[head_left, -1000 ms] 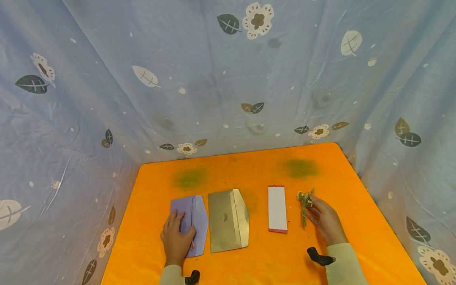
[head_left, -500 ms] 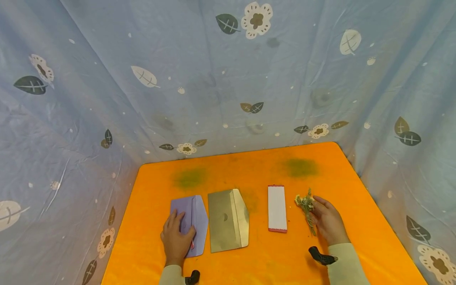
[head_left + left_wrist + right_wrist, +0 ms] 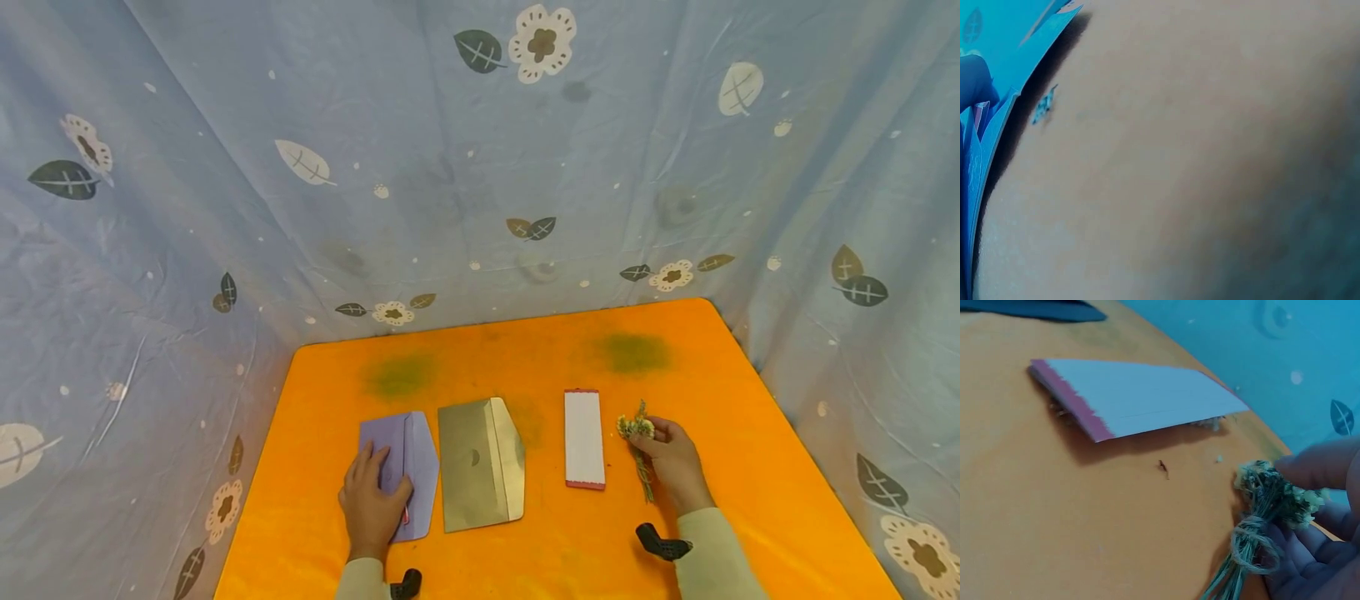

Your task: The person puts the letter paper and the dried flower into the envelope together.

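Seen from above, an orange bench (image 3: 525,533) stood inside a blue cloth backdrop (image 3: 450,167) printed with leaves and flowers. The left hand (image 3: 371,500) lay flat, fingers straight, on a lilac envelope (image 3: 416,454) with its flap open, apparently pinning it in place. Just to its right lay a gold envelope (image 3: 476,467), flap also open. Further right lay a white card with pink ends (image 3: 583,437), flat and untouched. Beside the card, the right hand (image 3: 673,467) held a small bunch of dried flowers (image 3: 636,429), fingers curled around the tied stems with the blossoms pointing away from the person; the bunch seemed lifted slightly off the bench.
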Tool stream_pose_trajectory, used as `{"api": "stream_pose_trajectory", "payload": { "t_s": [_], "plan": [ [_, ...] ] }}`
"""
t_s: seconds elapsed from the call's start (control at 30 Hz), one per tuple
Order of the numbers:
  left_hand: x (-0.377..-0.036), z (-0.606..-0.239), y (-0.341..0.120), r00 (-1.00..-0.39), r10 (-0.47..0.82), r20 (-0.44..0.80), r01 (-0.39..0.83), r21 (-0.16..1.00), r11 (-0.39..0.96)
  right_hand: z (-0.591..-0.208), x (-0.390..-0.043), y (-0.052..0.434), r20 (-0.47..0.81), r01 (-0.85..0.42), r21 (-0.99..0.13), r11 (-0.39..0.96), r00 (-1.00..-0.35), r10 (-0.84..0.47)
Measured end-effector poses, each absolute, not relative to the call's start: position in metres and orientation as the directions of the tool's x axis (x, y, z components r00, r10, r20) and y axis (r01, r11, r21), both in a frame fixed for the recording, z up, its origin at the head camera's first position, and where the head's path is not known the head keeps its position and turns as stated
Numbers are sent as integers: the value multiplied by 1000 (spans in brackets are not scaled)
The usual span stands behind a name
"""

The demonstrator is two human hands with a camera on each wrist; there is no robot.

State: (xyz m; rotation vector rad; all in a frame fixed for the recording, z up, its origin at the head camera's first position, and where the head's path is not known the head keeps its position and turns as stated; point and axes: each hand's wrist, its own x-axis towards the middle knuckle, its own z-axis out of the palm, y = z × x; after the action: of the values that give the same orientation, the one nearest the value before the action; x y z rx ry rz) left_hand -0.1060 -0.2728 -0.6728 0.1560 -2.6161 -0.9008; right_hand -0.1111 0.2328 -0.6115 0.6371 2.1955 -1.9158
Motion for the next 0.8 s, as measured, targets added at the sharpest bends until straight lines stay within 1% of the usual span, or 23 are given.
{"api": "stream_pose_trajectory", "payload": {
  "t_s": [0.1,0.23,0.3,0.47,0.53,0.8],
  "plan": [
    [-106,-673,-273,-927,-220,304,15,615,788,-611,-112,232,-391,426,-894,139,-893,223],
    [-106,-673,-273,-926,-220,307,19,620,785,-610,-111,235,-395,431,-892,134,-889,231],
    [-106,-671,-273,-925,-221,308,20,622,783,-611,-110,237,-403,428,-900,75,-886,228],
    [-105,-669,-272,-927,-224,301,13,622,783,-613,-107,243,-445,412,-892,-186,-870,211],
    [-105,-669,-272,-927,-223,300,12,621,784,-612,-106,244,-452,399,-881,-254,-868,206],
    [-105,-670,-272,-928,-220,299,17,626,779,-612,-105,247,-459,368,-851,-375,-868,190]
  ]
}}
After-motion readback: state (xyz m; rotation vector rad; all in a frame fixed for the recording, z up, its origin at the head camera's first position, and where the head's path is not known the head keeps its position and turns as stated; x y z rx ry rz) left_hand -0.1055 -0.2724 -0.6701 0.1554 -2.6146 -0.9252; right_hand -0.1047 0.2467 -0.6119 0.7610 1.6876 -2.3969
